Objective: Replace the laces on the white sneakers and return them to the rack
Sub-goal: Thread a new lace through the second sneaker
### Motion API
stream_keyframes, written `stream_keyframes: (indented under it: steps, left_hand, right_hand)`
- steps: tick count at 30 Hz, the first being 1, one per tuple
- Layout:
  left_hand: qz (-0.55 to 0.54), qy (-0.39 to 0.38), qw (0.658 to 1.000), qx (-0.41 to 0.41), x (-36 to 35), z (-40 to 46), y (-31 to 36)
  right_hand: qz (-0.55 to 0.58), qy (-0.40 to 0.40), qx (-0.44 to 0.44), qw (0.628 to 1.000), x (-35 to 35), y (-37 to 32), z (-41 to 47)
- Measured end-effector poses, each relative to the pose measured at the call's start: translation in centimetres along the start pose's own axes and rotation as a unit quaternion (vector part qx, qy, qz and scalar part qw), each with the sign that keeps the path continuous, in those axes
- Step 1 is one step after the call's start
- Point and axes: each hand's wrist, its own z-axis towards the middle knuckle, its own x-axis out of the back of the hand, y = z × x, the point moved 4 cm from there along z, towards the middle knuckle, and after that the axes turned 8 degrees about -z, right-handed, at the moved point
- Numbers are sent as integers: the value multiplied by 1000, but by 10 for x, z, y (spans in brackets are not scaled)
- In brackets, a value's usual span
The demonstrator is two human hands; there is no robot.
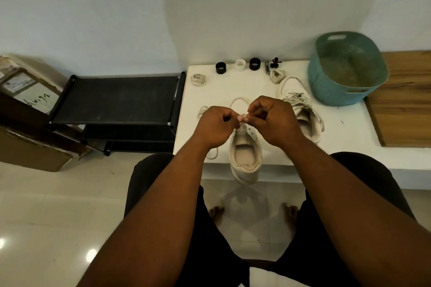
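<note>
A white sneaker (245,154) stands on the white table (233,86) with its heel over the front edge. Above its eyelets my left hand (215,127) and my right hand (272,119) each pinch part of a white lace (238,100), fingertips almost touching. The lace loops out beyond the hands and trails down to the left. The second white sneaker (303,109) lies to the right, still laced, its laces loose. Two coiled laces lie at the back: one (198,78) at the left, one (277,75) near the second sneaker. The black shoe rack (116,100) stands left of the table.
A teal plastic basket (345,70) sits at the table's right, beside a wooden board (405,100). Two black rings (221,68) and a white ring (240,64) line the back edge, with small tools (271,65). Cardboard boxes (25,109) stand far left. My bare feet rest on the tiled floor.
</note>
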Motion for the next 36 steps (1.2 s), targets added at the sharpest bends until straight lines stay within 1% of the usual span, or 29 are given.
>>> stream_keyframes:
  steps: [2, 5, 7, 11, 14, 17, 22, 28, 33, 36]
  left_hand:
    - [22, 19, 999, 15, 1, 1, -7]
    - [28, 23, 999, 32, -2, 4, -14]
    - [37, 19, 998, 37, -7, 5, -18]
    - [51, 14, 997, 53, -18, 5, -26]
    - [47, 39, 997, 46, -26, 3, -31]
    - [57, 59, 996, 33, -36, -1, -31]
    - [41, 80, 996, 27, -42, -3, -31]
    - [3, 96, 994, 55, -42, -4, -33]
    - [4, 112, 993, 43, -42, -5, -27]
    - [2, 103, 994, 40, -44, -5, -25]
  right_hand:
    - [-24, -44, -33, 998, -4, 7, -2]
    - [-102, -107, -47, 988, -9, 12, -8]
    - [-135, -123, -61, 981, -11, 12, -9]
    - [-118, -107, -100, 982, -9, 13, -10]
    - [-77, -92, -132, 984, -8, 18, -11]
    - [-66, -81, -144, 984, -8, 23, -10]
    - [-36, -84, -163, 982, -7, 27, -11]
    - [-31, -80, -160, 983, -8, 25, -13]
    - [-39, -76, -153, 985, -8, 23, -14]
    - [-41, -80, -142, 986, -10, 23, -14]
